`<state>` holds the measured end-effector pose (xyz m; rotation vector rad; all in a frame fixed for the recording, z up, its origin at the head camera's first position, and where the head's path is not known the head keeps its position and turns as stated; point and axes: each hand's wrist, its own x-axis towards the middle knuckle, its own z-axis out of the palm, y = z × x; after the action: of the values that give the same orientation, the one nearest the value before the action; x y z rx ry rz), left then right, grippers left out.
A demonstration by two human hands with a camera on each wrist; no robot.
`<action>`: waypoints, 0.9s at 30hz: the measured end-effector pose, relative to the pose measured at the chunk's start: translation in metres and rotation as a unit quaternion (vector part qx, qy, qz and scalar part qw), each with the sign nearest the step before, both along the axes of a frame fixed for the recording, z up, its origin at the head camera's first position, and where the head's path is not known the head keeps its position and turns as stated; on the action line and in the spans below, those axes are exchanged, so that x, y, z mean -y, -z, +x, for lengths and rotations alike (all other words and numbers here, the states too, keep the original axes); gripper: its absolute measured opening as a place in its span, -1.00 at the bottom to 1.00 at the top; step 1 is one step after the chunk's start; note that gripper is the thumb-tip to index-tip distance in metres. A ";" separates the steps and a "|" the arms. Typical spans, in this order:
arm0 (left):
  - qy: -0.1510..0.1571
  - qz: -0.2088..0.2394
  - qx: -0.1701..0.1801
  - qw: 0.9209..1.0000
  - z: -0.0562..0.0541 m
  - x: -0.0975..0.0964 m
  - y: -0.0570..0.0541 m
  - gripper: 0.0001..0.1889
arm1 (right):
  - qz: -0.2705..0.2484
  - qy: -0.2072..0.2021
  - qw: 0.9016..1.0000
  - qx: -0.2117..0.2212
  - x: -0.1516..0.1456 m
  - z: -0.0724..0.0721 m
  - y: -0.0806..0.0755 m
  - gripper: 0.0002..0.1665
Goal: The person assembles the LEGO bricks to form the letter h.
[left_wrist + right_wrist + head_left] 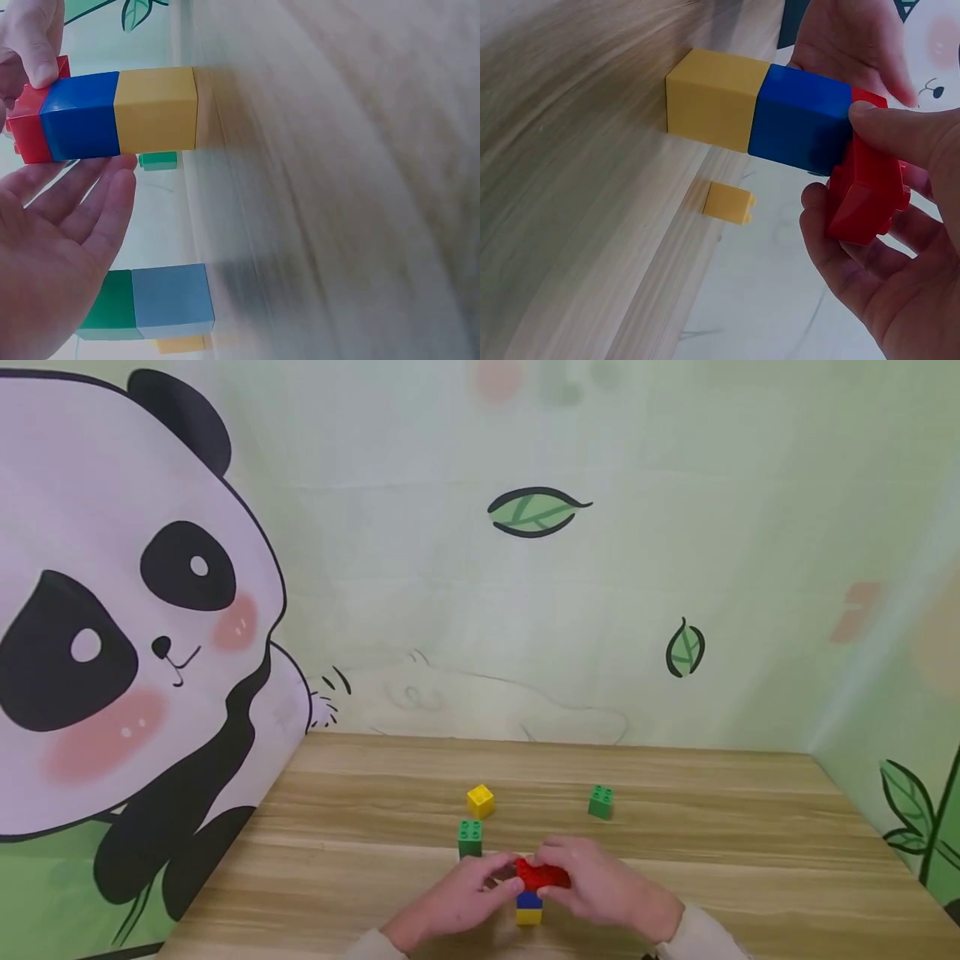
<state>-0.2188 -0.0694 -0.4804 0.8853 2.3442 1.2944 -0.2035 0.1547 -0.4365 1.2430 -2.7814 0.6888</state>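
A small tower stands on the table, with a yellow brick (156, 109) at the bottom and a blue brick (79, 114) above it. On top lies a red brick (866, 191) with studs, overhanging the blue one toward my right hand. My right hand (600, 885) pinches this red brick, the thumb across it and the fingers curled beneath its overhanging end. Beside the tower is my left hand (60, 232), its fingers fairly straight and its fingertips right at the blue brick's side. In the head view the left thumb and forefinger lie close to the red brick's left end.
Left of the tower stands a green brick (470, 837) on a light blue one (172, 300). Farther back are a yellow brick (480, 801) and, to the right, another green brick (601, 802). A panda-printed cloth wall (405, 593) borders the wooden table (337, 827).
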 end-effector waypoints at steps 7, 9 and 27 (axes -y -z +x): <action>-0.019 0.005 0.019 1.000 0.004 -0.003 -0.002 -0.66 | -0.004 -0.001 1.000 0.000 -0.002 0.001 0.001 -0.74; -0.020 0.003 0.019 1.000 0.005 -0.004 -0.005 -0.67 | -0.005 -0.001 1.000 -0.002 -0.003 0.001 0.002 -0.74; 0.040 0.035 0.004 0.999 -0.005 0.002 -0.004 -0.73 | 0.005 0.022 0.999 0.033 0.000 0.003 0.000 -0.68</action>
<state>-0.2240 -0.0709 -0.4763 0.9818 2.2454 1.3525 -0.2007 0.1549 -0.4365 1.1783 -2.8592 0.7271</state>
